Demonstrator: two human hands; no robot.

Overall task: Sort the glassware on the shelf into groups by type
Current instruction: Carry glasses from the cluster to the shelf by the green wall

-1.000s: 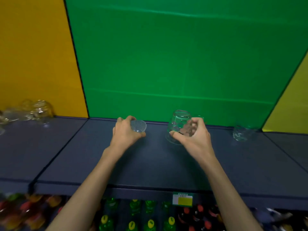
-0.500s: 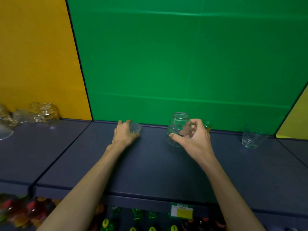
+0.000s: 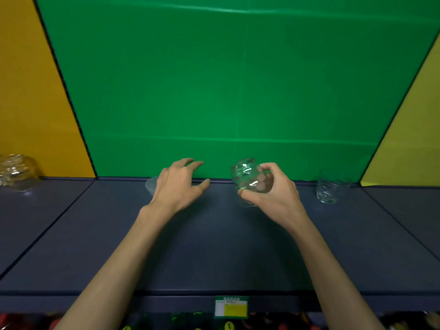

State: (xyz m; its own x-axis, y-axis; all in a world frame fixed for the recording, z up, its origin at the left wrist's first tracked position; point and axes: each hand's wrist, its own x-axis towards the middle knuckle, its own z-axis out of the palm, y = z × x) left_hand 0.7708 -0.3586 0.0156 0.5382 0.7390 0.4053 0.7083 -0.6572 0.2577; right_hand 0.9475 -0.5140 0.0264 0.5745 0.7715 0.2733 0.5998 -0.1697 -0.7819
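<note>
My right hand [image 3: 273,196] grips a clear dimpled tumbler [image 3: 245,177], tilted with its base up and to the left, just above the dark blue shelf [image 3: 214,246]. My left hand [image 3: 178,186] hovers open, fingers spread, near the shelf's back edge. A small ribbed glass cup [image 3: 150,185] stands on the shelf just left of that hand, partly hidden by it. Another clear patterned glass [image 3: 329,191] stands at the back right. Several clear glasses [image 3: 16,172] are clustered at the far left.
A green back panel [image 3: 238,91] rises directly behind the shelf, with yellow panels on both sides. A price tag [image 3: 231,308] hangs on the shelf's front edge. Bottles with coloured caps fill the lower shelf [image 3: 226,326].
My left hand has let go of the small ribbed cup and opened, leaving it on the shelf. My right hand keeps holding the tumbler, tilted a little more.
</note>
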